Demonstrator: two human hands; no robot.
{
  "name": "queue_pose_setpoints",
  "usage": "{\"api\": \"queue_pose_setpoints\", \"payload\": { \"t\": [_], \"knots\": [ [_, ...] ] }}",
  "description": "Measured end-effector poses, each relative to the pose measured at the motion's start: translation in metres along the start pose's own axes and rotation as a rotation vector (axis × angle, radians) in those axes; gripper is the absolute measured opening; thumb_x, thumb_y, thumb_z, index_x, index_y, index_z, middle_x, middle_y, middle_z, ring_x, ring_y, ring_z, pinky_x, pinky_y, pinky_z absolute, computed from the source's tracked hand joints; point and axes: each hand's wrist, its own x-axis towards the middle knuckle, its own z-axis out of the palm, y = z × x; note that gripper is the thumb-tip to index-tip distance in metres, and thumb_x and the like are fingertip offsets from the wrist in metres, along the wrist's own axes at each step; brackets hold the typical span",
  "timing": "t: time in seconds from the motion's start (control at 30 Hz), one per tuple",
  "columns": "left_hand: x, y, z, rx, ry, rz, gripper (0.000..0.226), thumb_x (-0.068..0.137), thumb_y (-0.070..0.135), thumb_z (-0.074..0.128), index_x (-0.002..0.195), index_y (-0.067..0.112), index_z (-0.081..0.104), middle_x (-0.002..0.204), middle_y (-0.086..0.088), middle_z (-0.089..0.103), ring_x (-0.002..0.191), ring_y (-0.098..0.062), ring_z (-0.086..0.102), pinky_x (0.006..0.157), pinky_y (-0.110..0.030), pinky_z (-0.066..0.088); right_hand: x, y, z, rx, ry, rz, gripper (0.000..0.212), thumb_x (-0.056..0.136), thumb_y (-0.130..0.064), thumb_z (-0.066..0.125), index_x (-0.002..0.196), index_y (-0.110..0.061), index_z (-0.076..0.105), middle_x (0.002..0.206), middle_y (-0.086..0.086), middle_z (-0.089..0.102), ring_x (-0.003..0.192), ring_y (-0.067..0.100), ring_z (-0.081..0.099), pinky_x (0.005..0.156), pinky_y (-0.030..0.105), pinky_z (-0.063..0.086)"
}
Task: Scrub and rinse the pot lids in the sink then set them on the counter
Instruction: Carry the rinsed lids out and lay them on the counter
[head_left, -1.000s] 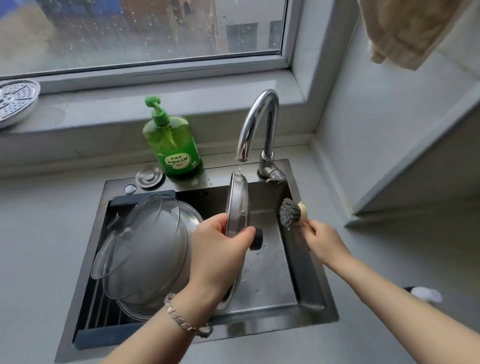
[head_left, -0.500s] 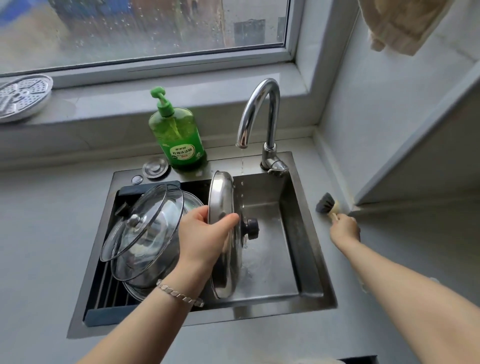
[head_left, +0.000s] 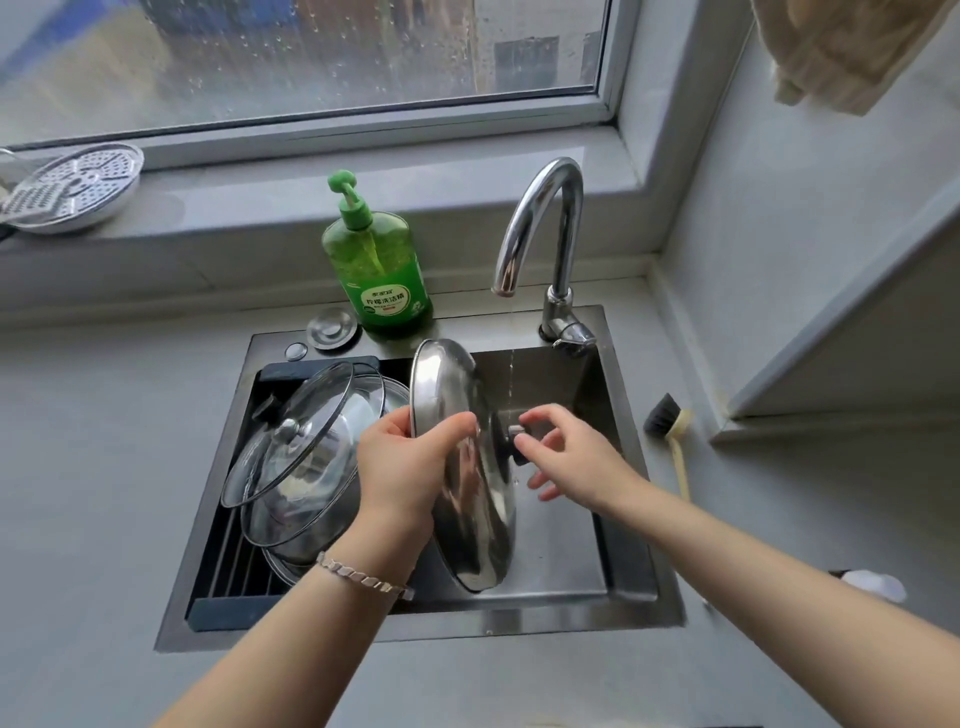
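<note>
Two glass lids (head_left: 306, 436) leaned on a steel pot (head_left: 291, 564) at the left end of the sink (head_left: 467, 626). A stainless steel lid (head_left: 449, 384) stood on edge over the right basin; whether its lower rim touched the bottom could not be told. The left hand (head_left: 410, 467) gripped its rim, fingers curled behind and thumb pressed on the near face. The right hand (head_left: 576, 457) hovered at the black knob (head_left: 515, 444) on the lid's far side, fingers spread and loose, holding nothing; whether the fingertips touched the knob was unclear. A thin stream ran from the faucet (head_left: 545, 208) just behind the lid. The dish brush (head_left: 670, 431) lay on the worktop (head_left: 78, 467) by the sink's right edge, apart from both hands. This looked like the rinse of the steel lid, its scrubbing apparently done. Next, the right hand would likely need to pinch the knob and turn the lid under the stream, holding firmly, since wet metal would be slippery.
</note>
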Motion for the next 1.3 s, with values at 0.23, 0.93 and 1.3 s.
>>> {"api": "queue_pose_setpoints", "payload": {
  "t": [0.23,0.93,1.3],
  "knots": [
    [-0.004,0.008,-0.025,-0.211,-0.088,-0.145,0.005,0.082,0.005,0.066,0.078,0.004,0.063,0.071,-0.016,0.068,0.058,-0.024,0.065,0.058,-0.032,0.057,0.010,-0.007,0.003,0.074,0.001,-0.023,0.017,0.088,-0.031,0.060,0.095,-0.018,0.052,0.081,0.006,0.056,0.063,0.015,0.057,0.047,0.021,0.047],
    [0.237,-0.021,-0.192,1.333,-0.407,0.080,0.045,0.094,0.036,0.044,0.133,0.015,0.042,0.126,-0.012,0.057,0.112,-0.028,0.055,0.085,-0.029,0.043,0.034,-0.041,0.105,-0.072,0.487,0.298,0.017,0.079,-0.030,0.068,0.082,-0.015,0.060,0.083,0.004,0.063,0.081,0.023,0.058,0.065,0.033,0.048],
    [0.213,-0.011,-0.226,1.005,-0.387,0.318,0.025,0.096,0.030,0.047,0.109,0.009,0.052,0.097,-0.009,0.059,0.086,-0.026,0.053,0.071,-0.029,0.038,-0.003,-0.104,0.144,0.069,0.624,0.230,0.022,0.085,-0.025,0.059,0.076,-0.005,0.060,0.068,0.007,0.055,0.063,0.022,0.049,0.061,0.031,0.039]
  ]
}}
